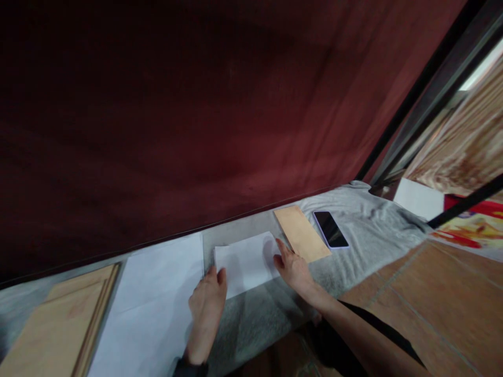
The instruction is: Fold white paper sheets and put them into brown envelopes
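A folded white paper (245, 267) lies crosswise on the grey cloth, between my two hands. My left hand (208, 301) is closed at its left end, the thumb and curled fingers against the edge. At the right end, my right hand (294, 267) has the thumb over the paper and the index finger stretched along the edge; its other fingers are partly hidden. Just beyond the right hand is a tan envelope (302, 233). Left of my left hand lie large white sheets (153, 293), with a crease across them.
A phone (331, 229) with a pale purple case lies right of the envelope. Tan envelopes (63, 319) are stacked at the far left. The grey cloth (361, 222) covers a narrow surface against a dark red panel (220, 115). Tiled floor (444, 293) shows lower right.
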Demonstrator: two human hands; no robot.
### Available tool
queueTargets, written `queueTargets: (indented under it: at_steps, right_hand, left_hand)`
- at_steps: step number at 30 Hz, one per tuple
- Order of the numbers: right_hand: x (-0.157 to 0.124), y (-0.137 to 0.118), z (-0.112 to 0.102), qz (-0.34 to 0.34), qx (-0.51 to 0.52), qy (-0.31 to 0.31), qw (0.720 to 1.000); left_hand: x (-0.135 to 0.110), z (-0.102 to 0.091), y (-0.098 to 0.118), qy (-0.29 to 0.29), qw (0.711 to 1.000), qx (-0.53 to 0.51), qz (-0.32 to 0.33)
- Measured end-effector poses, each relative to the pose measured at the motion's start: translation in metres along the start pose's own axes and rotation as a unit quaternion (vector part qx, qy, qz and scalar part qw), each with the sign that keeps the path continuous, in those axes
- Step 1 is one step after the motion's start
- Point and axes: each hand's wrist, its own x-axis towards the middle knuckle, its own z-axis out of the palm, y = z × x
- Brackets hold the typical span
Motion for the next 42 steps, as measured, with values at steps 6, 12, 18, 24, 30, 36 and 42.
queueTargets:
  at_steps: [6,12,18,24,30,36,42]
  right_hand:
    - [0.001,-0.008,-0.002,0.011,-0.060,-0.017,0.998]
    - [0.000,-0.017,-0.003,0.004,-0.115,-0.029,0.993]
    - [0.000,-0.017,-0.003,-0.022,-0.120,-0.008,0.992]
    - [0.000,-0.017,0.003,-0.079,-0.064,0.049,0.994]
    - [0.001,-0.026,0.021,-0.157,0.004,0.060,0.986]
    - [-0.002,-0.022,0.039,-0.193,-0.020,0.059,0.979]
    - [-0.002,-0.019,0.046,-0.198,-0.029,0.070,0.977]
  left_hand:
    - [0.000,-0.002,0.003,-0.002,1.000,-0.001,-0.010]
    - [0.000,-0.005,0.006,0.008,1.000,0.001,-0.017]
    - [0.001,-0.002,0.006,0.005,1.000,0.000,-0.020]
    - [0.004,0.001,0.004,0.006,1.000,0.004,-0.016]
    - [0.006,-0.003,0.007,-0.017,1.000,0.011,-0.015]
    - [0.006,-0.002,0.007,-0.013,1.000,0.023,-0.009]
    - [0.002,0.007,0.003,0.064,0.997,0.044,0.018]
